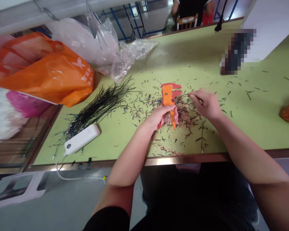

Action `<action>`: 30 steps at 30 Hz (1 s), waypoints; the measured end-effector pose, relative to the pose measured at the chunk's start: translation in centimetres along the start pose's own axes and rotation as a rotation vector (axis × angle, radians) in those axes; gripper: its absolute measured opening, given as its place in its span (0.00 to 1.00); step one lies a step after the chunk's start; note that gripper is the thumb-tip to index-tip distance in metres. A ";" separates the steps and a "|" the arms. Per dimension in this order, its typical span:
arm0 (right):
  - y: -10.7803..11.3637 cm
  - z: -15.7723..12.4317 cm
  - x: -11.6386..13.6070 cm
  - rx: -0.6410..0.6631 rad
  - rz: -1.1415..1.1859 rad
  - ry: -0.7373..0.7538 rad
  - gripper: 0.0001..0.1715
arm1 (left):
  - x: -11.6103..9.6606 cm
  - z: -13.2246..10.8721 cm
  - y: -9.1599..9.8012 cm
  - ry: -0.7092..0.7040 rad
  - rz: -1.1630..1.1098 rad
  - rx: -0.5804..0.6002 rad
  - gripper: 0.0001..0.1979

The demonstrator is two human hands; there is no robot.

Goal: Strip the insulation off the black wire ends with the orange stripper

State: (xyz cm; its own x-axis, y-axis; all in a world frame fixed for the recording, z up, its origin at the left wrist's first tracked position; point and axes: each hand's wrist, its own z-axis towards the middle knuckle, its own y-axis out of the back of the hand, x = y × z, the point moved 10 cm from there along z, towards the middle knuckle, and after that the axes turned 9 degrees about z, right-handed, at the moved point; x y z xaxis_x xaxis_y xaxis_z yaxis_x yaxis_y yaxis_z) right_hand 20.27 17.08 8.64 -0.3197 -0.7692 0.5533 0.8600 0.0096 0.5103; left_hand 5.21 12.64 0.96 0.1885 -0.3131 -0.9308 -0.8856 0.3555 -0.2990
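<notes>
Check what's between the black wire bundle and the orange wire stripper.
Short black offcuts and some blue bits lie scattered between the wire bundle and the stripper; head view.

Smooth wire stripper (168, 95), glossy plastic carrier bag (62, 72), metal table edge (167, 160)

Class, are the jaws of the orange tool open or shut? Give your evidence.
Open: the orange tool in the left hand shows a gap between its two red jaws.
</notes>
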 end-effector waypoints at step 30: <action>-0.8 -0.1 0.4 0.097 -0.124 -0.058 0.18 | 1.2 0.5 0.3 -0.008 0.305 -0.035 0.20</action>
State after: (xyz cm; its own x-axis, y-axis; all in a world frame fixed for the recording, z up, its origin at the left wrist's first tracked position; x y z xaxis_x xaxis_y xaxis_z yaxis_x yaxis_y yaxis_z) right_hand 19.53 16.70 8.38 -0.4458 -0.7300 0.5180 0.7709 -0.0190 0.6367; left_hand 5.37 12.80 -0.30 -0.0852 -0.1890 -0.9783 -0.9158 0.4016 0.0021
